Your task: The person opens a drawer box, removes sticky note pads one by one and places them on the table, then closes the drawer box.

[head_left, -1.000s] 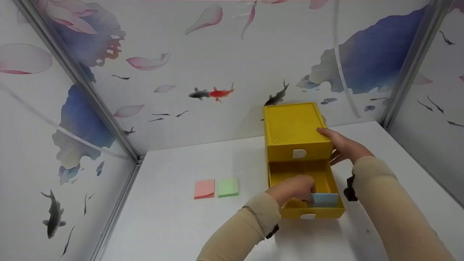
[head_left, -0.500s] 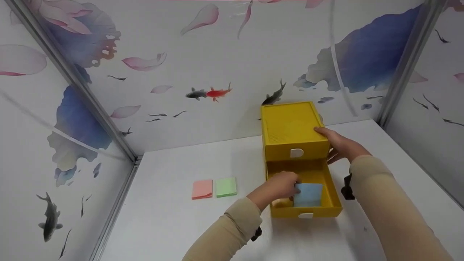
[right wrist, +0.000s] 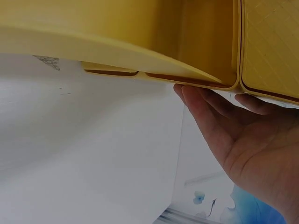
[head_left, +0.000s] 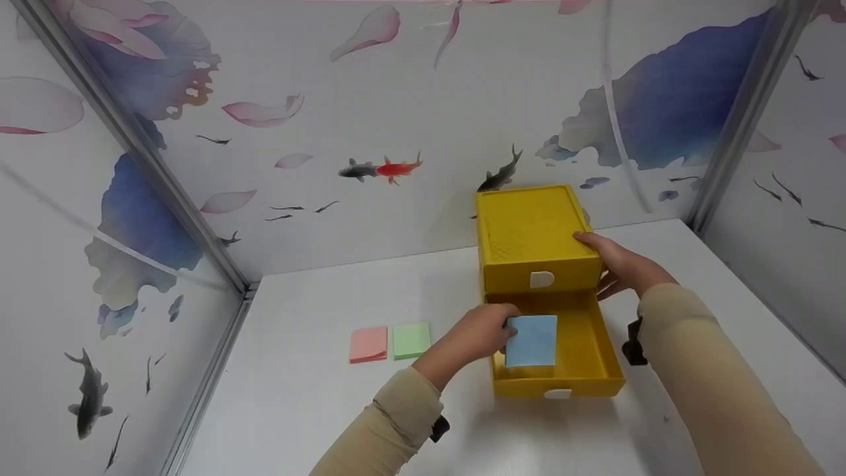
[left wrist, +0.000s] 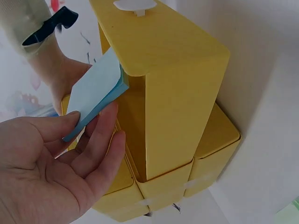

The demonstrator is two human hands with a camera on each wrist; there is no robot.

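Note:
My left hand [head_left: 481,327] pinches a pad of light-blue sticky notes [head_left: 532,340] by its left edge, thumb on one face and fingers behind. In the head view the pad stands upright over the left part of a pulled-out yellow drawer [head_left: 591,337]. In the left wrist view the pad [left wrist: 96,86] is tilted beside the drawer's rim. My right hand [head_left: 624,264] rests on the right side of the yellow drawer cabinet [head_left: 532,225], thumb at the top edge. The right wrist view shows its extended fingers [right wrist: 201,105] against the cabinet's side.
Left of the cabinet, a pink sticky-note pad [head_left: 368,344] and a green one [head_left: 411,340] lie side by side on the white table [head_left: 297,396]. A patterned wall [head_left: 396,99] stands close behind the cabinet. White tabs mark the drawer fronts.
My left hand has lifted the blue pad from the drawer's front right and carried it leftward, and more of its face shows. My right hand stays on the cabinet.

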